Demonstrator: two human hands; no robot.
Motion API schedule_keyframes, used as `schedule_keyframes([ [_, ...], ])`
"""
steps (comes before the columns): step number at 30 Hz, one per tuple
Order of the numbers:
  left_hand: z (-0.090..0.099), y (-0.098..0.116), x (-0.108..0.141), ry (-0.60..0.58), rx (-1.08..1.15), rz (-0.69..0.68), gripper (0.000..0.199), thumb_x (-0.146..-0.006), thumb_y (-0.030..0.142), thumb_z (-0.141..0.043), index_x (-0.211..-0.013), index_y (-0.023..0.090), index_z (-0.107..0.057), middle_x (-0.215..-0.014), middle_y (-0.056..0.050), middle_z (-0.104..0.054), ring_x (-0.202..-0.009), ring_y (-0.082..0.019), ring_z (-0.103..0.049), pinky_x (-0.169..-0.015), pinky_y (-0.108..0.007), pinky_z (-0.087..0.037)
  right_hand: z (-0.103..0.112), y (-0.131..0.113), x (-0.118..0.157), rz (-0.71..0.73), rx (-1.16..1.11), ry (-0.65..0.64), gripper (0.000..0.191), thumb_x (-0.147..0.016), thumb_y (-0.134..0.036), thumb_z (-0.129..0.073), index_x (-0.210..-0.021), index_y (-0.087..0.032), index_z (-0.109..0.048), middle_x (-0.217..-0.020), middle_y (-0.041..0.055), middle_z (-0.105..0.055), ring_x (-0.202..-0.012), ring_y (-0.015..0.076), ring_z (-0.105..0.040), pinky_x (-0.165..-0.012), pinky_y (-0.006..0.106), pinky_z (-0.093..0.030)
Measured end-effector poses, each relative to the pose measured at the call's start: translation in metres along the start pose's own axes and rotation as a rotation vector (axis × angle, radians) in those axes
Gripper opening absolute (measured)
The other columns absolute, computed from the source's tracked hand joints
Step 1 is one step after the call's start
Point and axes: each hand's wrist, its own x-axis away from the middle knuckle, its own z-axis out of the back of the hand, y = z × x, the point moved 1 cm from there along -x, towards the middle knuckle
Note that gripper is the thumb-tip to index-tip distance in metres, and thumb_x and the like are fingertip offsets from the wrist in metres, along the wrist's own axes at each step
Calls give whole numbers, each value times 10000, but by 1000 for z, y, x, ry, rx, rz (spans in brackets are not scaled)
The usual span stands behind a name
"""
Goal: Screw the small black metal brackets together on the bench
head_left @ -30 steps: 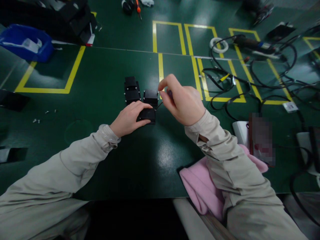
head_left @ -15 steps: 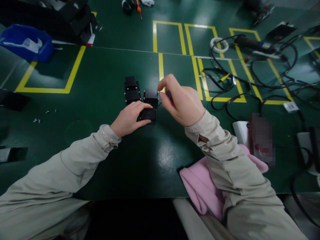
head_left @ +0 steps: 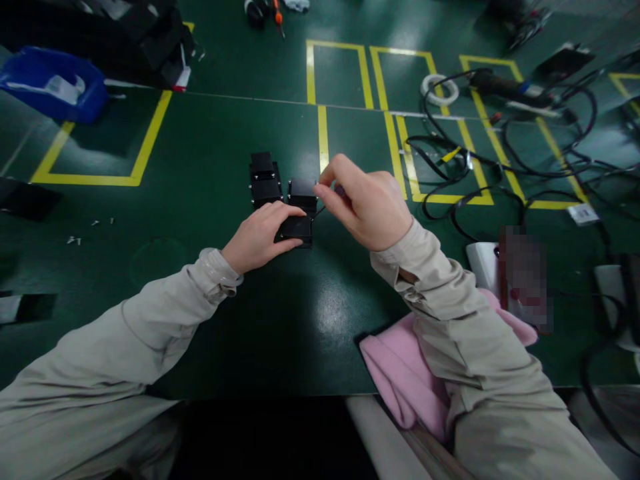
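Note:
My left hand [head_left: 260,237] grips a small black block [head_left: 297,228] on the green table, thumb at its near edge and fingers at its far edge. Just beyond it stands a second black block [head_left: 302,188] with small screws at its sides. To the left of that lies a longer black part [head_left: 265,180] with a raised piece on top. My right hand [head_left: 363,203] is closed around a thin dark tool [head_left: 321,211], whose shaft slants down to the right side of the gripped block. Most of the tool is hidden by the fingers.
Several small screws [head_left: 74,240] lie on the left. A blue bin [head_left: 55,87] stands at the back left. Black cables [head_left: 450,207] and a white roll [head_left: 439,89] spread over the right. A pink cloth [head_left: 400,373] lies under my right forearm, near a white box [head_left: 483,265].
The fingers of my right hand have shifted slightly, with thumb and forefinger now closer together above the tool. My left hand and the block stay in place.

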Motion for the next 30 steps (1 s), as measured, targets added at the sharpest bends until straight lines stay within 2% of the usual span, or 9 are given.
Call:
schedule_keyframes([
  [5, -1, -1, 0, 15, 8, -27, 382, -903, 323, -661, -1238, 160, -577, -1192, -99, -644, -1124, -271, -603, -997, -416, -478, -1, 1, 0, 25, -15, 29, 399, -992, -328, -287, -1224, -161, -566, -817, 39, -673, -683, 149, -615, -676, 272, -400],
  [10, -1, -1, 0, 13, 10, -23, 396, -900, 330, -664, -1250, 168, -571, -1201, -100, -640, -1142, -278, -595, -1010, -426, -470, 0, 1, 1, 32, -11, 22, 436, -1000, -445, -307, -1139, -171, -618, -773, 28, -654, -657, 139, -583, -647, 262, -351],
  [16, -1, -1, 0, -1, 9, -7, 388, -901, 334, -660, -1243, 175, -570, -1201, -95, -638, -1133, -270, -595, -1004, -412, -472, 2, 0, 0, 35, -45, -3, 416, -1004, -351, -288, -1212, -155, -589, -784, 26, -648, -650, 130, -572, -662, 270, -361],
  [21, -1, -1, 0, 18, 4, -24, 393, -902, 330, -669, -1246, 164, -577, -1201, -97, -643, -1133, -271, -601, -1003, -412, -474, 1, 0, 0, 21, -7, -6, 423, -1005, -429, -310, -1149, -166, -608, -762, 23, -634, -651, 135, -570, -644, 264, -344],
  [27, -1, -2, 0, 23, -2, -40, 377, -905, 310, -675, -1232, 144, -587, -1181, -96, -649, -1118, -259, -609, -989, -389, -480, -1, 2, -1, 38, -30, 8, 410, -1004, -347, -289, -1237, -155, -567, -803, 25, -649, -676, 135, -593, -665, 265, -361],
  [30, -2, -2, 1, 30, -2, -47, 391, -902, 311, -683, -1241, 143, -585, -1186, -99, -648, -1119, -258, -609, -985, -384, -482, -1, 1, 0, 28, -20, 11, 422, -1008, -417, -300, -1180, -164, -591, -781, 21, -643, -678, 139, -600, -663, 261, -370],
])
